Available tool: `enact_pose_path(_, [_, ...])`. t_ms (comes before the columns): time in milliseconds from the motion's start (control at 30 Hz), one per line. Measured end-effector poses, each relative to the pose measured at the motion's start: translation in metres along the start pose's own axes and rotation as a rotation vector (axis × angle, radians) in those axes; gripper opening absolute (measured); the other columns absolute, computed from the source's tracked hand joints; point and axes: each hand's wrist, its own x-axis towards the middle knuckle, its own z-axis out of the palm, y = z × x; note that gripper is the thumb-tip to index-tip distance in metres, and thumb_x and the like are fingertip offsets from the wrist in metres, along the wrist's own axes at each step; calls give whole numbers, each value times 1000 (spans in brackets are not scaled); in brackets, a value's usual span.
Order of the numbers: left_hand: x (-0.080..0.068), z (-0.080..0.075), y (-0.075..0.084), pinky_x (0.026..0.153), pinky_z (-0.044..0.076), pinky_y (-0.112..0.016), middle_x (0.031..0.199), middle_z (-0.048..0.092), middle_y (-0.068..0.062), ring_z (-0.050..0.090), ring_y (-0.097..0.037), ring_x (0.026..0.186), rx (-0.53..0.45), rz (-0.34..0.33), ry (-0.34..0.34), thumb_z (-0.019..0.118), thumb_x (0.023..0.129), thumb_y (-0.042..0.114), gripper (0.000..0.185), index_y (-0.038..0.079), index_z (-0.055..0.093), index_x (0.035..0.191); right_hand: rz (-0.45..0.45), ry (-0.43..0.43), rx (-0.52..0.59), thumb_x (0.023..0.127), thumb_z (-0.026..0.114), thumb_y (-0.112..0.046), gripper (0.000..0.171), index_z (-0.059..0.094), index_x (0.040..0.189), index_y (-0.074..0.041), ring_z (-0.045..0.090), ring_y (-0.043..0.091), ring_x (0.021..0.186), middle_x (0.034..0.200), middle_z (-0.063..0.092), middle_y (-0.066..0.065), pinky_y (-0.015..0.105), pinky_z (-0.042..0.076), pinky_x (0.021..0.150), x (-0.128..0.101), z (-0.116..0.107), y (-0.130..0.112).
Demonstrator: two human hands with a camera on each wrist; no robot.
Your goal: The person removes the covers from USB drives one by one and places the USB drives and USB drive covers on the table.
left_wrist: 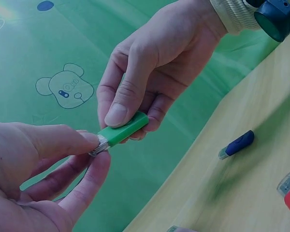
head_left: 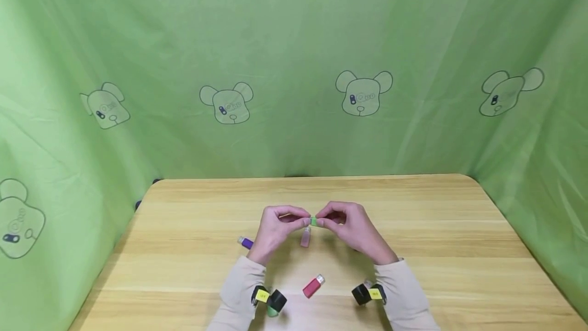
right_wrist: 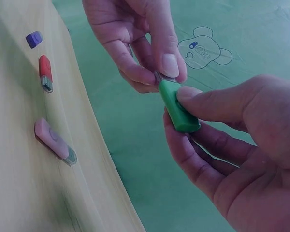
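A red USB stick [head_left: 314, 286] lies nearest; above the table [head_left: 459, 249], the right hand [head_left: 351, 227] pinches a green USB stick [head_left: 314, 221], the left hand [head_left: 277, 229] pinching its metal plug [left_wrist: 101, 144].

Hands: the left hand [head_left: 277, 229] and the right hand [head_left: 351, 226] meet above the middle of the tabletop [head_left: 436, 249], left one on the left, right one on the right.
Held drive: one USB drive [head_left: 314, 221] sits between the two hands, off the tabletop, with each hand's fingers on one end.
Under the hands: a second drive [head_left: 305, 237] lies on the tabletop just below and before them.
Left side: a third drive [head_left: 245, 242] lies on the tabletop, just left of the left hand.
Near edge: a fourth drive [head_left: 314, 286] lies between the two sleeves, nearer the person.
Behind: a cloth backdrop [head_left: 294, 65] rises behind the tabletop and along both sides.
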Motion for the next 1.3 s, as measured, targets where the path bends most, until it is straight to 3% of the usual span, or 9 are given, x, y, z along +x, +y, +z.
enact_pose_path(167, [-1,1,3,89,60,-33,102,76,-17,74,-22,93,-28,-14,-8,81,82,-6,17,-7,76,99,-11,-16,20,90,79,-8,5,77,93,-11,72,14,83,92,74,-1,28,62,75,-1,-4,0])
enact_pose_path(433, [-3,0,5,89,60,-33,104,76,-17,73,-23,95,-51,-39,-7,82,83,-2,20,-7,75,101,-6,-27,46,91,77,-2,8,77,91,-9,71,17,81,94,75,11,28,62,74,-2,-4,-5])
enact_pose_path(700, [-4,0,10,90,60,-33,105,76,-17,74,-23,94,-62,-65,-24,82,83,-1,21,-7,75,103,39,-55,66,90,79,-7,4,77,93,-9,72,19,87,94,74,4,27,61,80,-4,-9,-9])
enact_pose_path(1033, [-5,-4,16,93,59,-35,106,76,-16,74,-24,97,-62,-79,-56,83,84,3,24,-7,75,104,44,-77,67,91,79,-11,4,78,93,-8,71,19,85,93,74,2,29,62,77,-4,-15,-14])
enact_pose_path(1300, [-7,-38,21,87,60,-31,106,76,-15,74,-24,94,-40,-100,116,83,82,0,20,-6,77,100,133,-1,23,92,77,-8,6,77,97,-8,68,22,83,95,74,5,30,61,72,-14,-43,1])
